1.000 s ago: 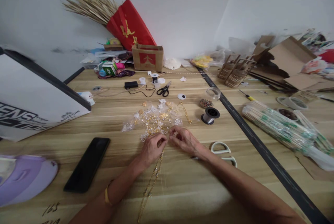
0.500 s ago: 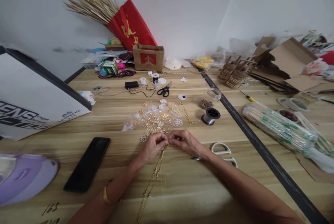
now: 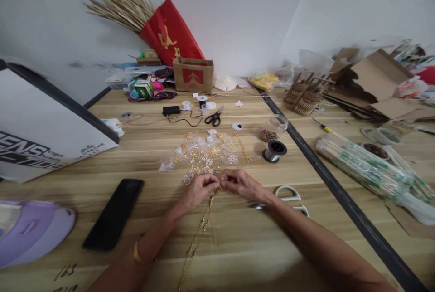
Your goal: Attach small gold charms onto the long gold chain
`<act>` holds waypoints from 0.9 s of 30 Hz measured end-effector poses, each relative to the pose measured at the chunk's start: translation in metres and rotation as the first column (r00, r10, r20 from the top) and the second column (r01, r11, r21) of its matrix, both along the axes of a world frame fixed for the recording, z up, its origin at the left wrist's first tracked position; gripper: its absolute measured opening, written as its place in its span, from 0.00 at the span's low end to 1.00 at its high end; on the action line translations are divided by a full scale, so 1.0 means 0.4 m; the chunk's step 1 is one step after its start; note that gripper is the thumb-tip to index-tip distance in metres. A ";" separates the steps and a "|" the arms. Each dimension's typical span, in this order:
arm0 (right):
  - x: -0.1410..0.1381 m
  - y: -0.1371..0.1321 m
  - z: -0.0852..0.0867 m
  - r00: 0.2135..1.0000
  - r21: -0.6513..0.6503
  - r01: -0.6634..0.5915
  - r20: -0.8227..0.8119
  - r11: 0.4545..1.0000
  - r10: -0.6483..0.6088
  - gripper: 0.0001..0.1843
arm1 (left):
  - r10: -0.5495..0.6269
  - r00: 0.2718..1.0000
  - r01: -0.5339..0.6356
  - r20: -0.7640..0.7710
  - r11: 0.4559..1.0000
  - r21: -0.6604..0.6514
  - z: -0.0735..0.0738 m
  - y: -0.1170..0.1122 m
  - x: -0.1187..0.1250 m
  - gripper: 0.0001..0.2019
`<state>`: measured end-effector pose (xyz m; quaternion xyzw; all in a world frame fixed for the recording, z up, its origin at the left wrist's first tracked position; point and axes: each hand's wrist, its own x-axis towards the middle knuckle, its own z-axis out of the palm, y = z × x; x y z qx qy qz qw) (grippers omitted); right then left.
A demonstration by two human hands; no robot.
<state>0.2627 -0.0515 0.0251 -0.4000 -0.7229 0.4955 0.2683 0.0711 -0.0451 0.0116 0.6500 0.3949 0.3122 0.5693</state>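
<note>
My left hand (image 3: 203,187) and my right hand (image 3: 239,183) meet fingertip to fingertip over the middle of the table, both pinched closed. Between them is the end of a gold chain necklace (image 3: 204,226), set with small clear beads, which trails down toward the near edge. What exactly each fingertip grips is too small to make out. Just beyond my fingers lies a scatter of gold and clear beads (image 3: 200,160) with small plastic bags. A short gold chain (image 3: 242,147) rests right of them. Scissors with pale handles (image 3: 288,193) lie partly under my right forearm.
Left of my arm are a black phone (image 3: 113,214), a purple object (image 3: 37,233) and a white box (image 3: 50,138). Wire on a spool (image 3: 274,151), black scissors (image 3: 214,118) and a bead dish (image 3: 269,135) stand farther back. Wrapped sticks (image 3: 367,165) lie at right.
My right hand has shifted very slightly right, and a small gap shows between the two hands' fingertips. The chain hangs as before.
</note>
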 end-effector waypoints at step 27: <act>-0.002 0.007 -0.008 0.965 -0.361 -0.095 -0.262 0.928 -0.003 0.16 | 0.053 0.997 -0.050 0.056 0.997 -0.051 -0.006 -0.001 0.004 0.07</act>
